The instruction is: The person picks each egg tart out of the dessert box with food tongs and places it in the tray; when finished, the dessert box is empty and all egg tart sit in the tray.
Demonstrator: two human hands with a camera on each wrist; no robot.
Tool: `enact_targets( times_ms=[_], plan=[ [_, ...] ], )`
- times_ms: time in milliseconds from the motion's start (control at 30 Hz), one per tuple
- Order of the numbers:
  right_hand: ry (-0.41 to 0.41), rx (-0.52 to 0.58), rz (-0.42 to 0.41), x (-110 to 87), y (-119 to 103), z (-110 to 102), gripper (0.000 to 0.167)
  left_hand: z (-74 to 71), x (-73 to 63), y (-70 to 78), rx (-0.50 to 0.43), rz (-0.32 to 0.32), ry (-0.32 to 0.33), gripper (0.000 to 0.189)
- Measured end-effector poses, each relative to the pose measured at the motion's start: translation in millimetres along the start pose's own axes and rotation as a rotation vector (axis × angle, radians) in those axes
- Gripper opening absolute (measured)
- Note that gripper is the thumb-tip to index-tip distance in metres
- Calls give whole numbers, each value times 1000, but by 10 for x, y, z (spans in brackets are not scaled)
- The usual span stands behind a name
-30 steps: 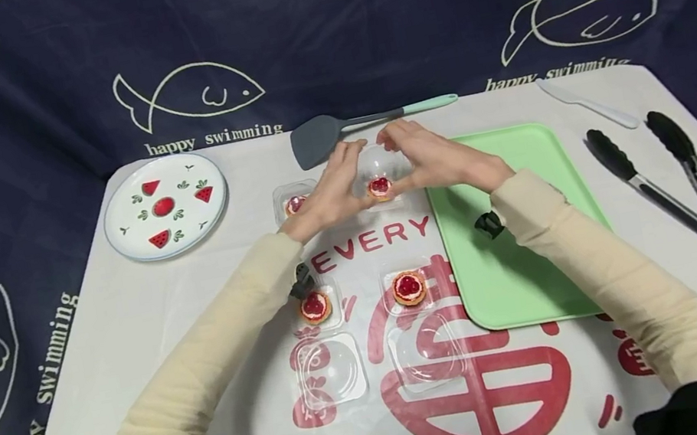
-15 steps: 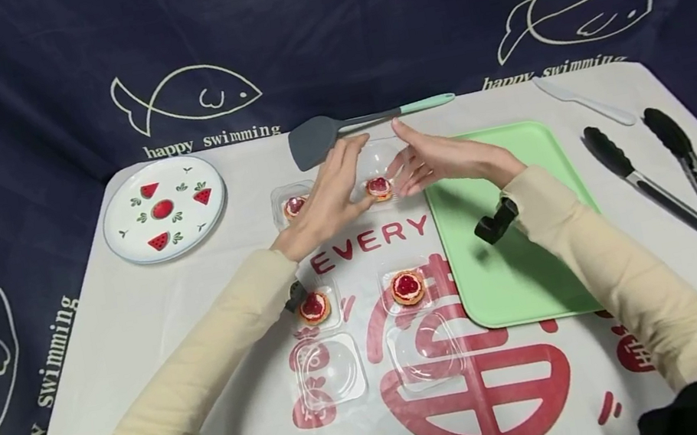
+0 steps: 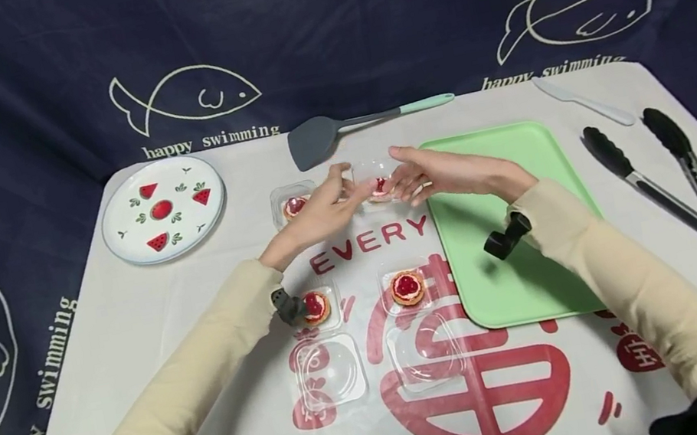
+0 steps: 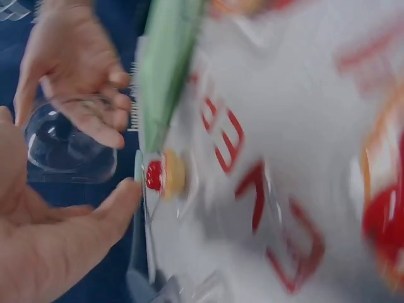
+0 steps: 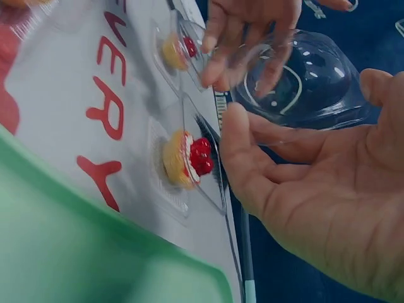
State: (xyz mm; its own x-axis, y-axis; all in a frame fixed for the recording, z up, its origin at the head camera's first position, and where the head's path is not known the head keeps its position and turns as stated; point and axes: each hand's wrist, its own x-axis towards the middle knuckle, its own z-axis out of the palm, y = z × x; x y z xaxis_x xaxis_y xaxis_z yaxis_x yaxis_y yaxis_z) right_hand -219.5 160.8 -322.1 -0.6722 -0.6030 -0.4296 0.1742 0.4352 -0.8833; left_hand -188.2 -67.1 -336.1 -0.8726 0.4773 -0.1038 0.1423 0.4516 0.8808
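At the far middle of the table, a clear plastic box holds a small berry tart (image 5: 180, 159). Its domed lid (image 5: 319, 76) stands raised and tilted on the far side, between both hands. My left hand (image 3: 323, 213) is at the lid's left side, fingers spread and thumb apart. My right hand (image 3: 452, 172) is opposite, with extended fingers and thumb on either side of the lid in the right wrist view. Fingers of both hands overlap the lid. In the head view, the hands partly hide the tart and its box.
More boxed tarts sit nearby: a far-left tart (image 3: 294, 207), a near-left tart (image 3: 317, 306) and a near-right tart (image 3: 407, 288). The near boxes have opened lids. A green tray (image 3: 521, 280), tongs (image 3: 693, 188), white knife (image 3: 583, 100), spatula (image 3: 315, 139) and plate (image 3: 178, 201) lie around.
The right hand came off the lid's far edge and turned, then lowered beside it. The left hand has lowered too. The raised lid has tipped down toward the tart.
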Motion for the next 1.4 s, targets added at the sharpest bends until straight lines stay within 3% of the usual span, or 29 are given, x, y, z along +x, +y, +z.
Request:
enact_targets(
  times_ms=[133,233,367,533,733,967,1200,1400],
  plan=[
    [49,-61,-42,-35,1,76,65,-26,-46,8,-278,-166,-113,66],
    [61,-104,-81,-57,-4,122,59,-24,-45,-10,-377,-173,-143,66],
    [27,-157,-136,-93,3,121,52,-43,-48,-42,-394,-152,-163,57],
    [15,-296,-168,-139,46,85,48,-36,-72,-94,-262,-85,-152,57],
    [21,-457,-215,-181,115,162,61,18,-129,-132,-111,26,-177,63],
    [145,-712,-283,-190,143,303,72,55,-138,-171,151,108,-164,68],
    [207,-683,-210,-194,164,379,67,121,-114,-170,269,117,-124,73],
    [218,-678,-174,-172,210,400,58,207,-65,-182,312,119,-104,70]
  ],
)
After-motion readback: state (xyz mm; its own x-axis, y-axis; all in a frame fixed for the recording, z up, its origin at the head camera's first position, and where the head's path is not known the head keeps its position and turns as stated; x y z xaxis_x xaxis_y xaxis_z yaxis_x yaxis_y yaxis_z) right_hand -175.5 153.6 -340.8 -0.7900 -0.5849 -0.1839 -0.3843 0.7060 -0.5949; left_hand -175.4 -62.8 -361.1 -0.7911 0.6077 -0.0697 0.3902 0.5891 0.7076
